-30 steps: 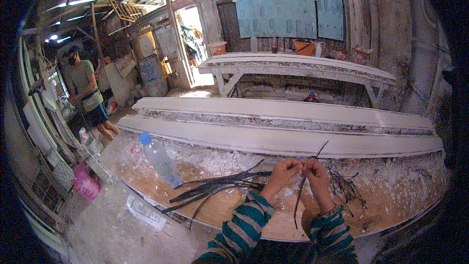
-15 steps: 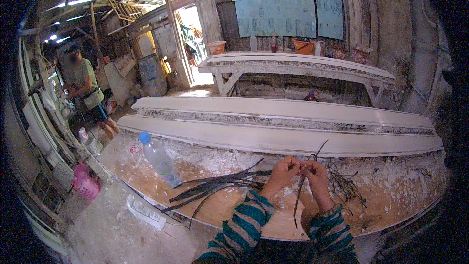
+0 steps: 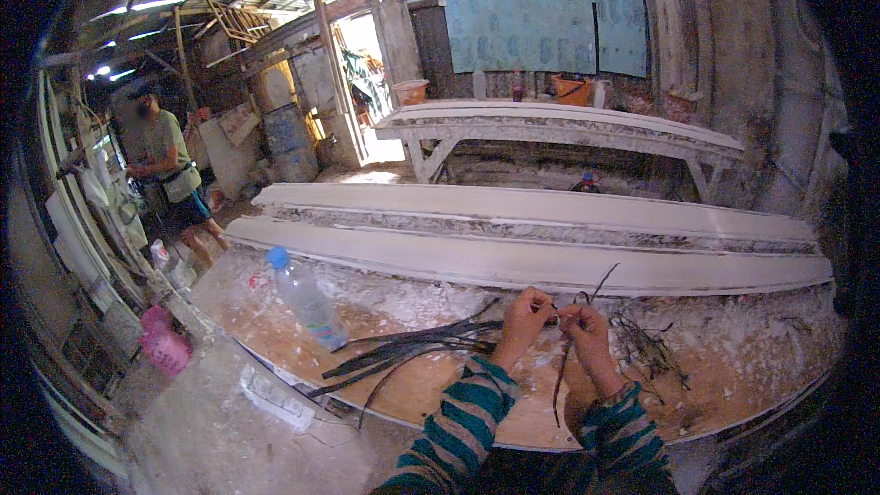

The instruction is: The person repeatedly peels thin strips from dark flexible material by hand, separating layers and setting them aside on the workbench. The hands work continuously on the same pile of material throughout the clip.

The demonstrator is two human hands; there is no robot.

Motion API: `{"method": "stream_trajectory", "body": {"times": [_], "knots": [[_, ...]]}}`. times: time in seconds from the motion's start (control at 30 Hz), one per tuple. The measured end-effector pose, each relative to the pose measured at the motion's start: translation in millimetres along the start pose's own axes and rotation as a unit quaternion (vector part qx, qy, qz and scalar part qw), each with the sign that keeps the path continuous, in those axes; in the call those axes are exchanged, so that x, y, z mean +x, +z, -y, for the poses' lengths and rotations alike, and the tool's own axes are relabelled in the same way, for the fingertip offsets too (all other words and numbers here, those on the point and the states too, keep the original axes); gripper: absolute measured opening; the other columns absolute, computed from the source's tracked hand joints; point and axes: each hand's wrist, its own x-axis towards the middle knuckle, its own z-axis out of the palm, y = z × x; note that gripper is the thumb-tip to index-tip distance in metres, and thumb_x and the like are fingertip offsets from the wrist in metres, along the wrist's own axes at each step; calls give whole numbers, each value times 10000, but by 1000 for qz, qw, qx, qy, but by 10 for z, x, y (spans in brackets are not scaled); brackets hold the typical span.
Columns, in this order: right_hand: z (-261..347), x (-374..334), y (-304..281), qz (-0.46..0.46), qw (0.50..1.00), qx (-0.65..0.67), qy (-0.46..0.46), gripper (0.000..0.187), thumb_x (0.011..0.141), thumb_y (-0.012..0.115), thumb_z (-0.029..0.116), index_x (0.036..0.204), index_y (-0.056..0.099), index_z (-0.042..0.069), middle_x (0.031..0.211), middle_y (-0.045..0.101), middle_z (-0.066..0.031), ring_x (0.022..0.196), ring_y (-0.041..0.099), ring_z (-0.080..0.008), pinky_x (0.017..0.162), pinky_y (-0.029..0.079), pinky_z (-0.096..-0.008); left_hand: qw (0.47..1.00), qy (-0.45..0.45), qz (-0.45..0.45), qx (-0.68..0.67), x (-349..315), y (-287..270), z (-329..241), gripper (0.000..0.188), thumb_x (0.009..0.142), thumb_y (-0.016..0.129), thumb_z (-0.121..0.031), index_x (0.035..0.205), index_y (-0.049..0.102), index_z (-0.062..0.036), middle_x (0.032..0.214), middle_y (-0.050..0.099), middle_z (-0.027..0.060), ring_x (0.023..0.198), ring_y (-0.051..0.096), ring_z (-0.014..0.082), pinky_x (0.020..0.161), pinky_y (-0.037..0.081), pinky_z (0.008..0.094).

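Over the plaster-dusted wooden table, my left hand point(image 3: 526, 319) and my right hand point(image 3: 587, 335) meet with fingertips pinched close together. A thin dark strip point(image 3: 558, 392) passes through my right fingers, one end up and the other hanging below. My left fingertips pinch a small dark piece at the same spot; whether it belongs to the same strip I cannot tell. A bundle of long dark strips point(image 3: 412, 350) lies beside my left wrist. Thin tangled dark strands point(image 3: 647, 353) lie just right of my right hand.
Long white plaster-coated boards point(image 3: 513, 252) lie beyond my hands. A clear bottle with a blue cap point(image 3: 302, 298) stands on the table at left. Behind is a white-topped bench point(image 3: 568, 119); a pink bag point(image 3: 165, 341) is at far left. Another person point(image 3: 170, 160) stands at back left.
My left hand has risen and shifted slightly, its pinch now a little above the right. The strip remains in my right fingers. The other person has turned slightly and stands more upright.
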Motion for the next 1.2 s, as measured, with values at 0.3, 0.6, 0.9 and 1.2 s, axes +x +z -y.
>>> {"method": "stream_trajectory", "body": {"times": [0.3,0.6,0.9,1.2], "knots": [[153,-108,77,-50,994,-101,-11,106,779,554,0,872,574,48,810,559,-63,707,515,-148,611,425,-265,990,-48,2,-130,63,-67,101,138,810,586,-150,808,570,-13,708,606,40,645,556,105,608,450,250],[110,-71,-35,-82,941,-308,-114,93,763,589,59,845,569,21,761,574,-80,655,548,-179,565,450,-321,961,-57,96,-254,64,-97,-56,364,789,634,-206,1093,523,-42,958,581,58,840,539,125,742,449,270],[22,59,-182,-50,979,188,60,96,840,516,166,882,489,84,766,565,-41,561,530,-125,454,454,-232,946,25,275,-171,-29,63,94,564,736,692,-228,1206,431,-60,1085,544,73,1020,508,219,910,382,328],[147,18,-191,-18,915,390,101,86,860,497,191,908,467,126,800,570,-44,545,535,-138,487,480,-248,954,-57,274,-110,11,-10,62,361,749,653,-108,1070,498,-48,878,553,39,826,527,131,752,437,270]]}}
